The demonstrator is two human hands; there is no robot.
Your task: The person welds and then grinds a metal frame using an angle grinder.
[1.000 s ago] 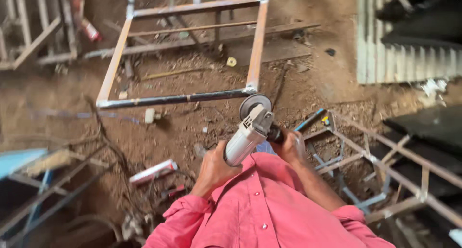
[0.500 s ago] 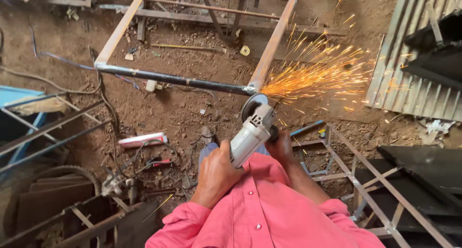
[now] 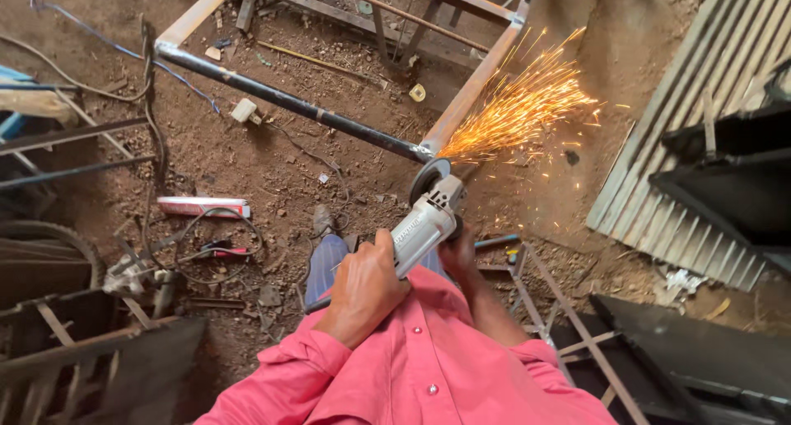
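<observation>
A grey angle grinder [image 3: 424, 223] is being gripped by the left hand [image 3: 365, 286], fingers clenched round its body, and by the right hand [image 3: 458, 252] at its head. Its disc is being pressed against the corner of a metal frame [image 3: 470, 99] lying on the dirt floor [image 3: 247, 161], where sparks [image 3: 519, 103] are being thrown rightwards.

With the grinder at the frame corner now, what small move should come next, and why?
Probably keep the angle grinder steady on the corner joint, easing along it. The left hand and right hand both grip it, and sparks fly away to the right.
</observation>
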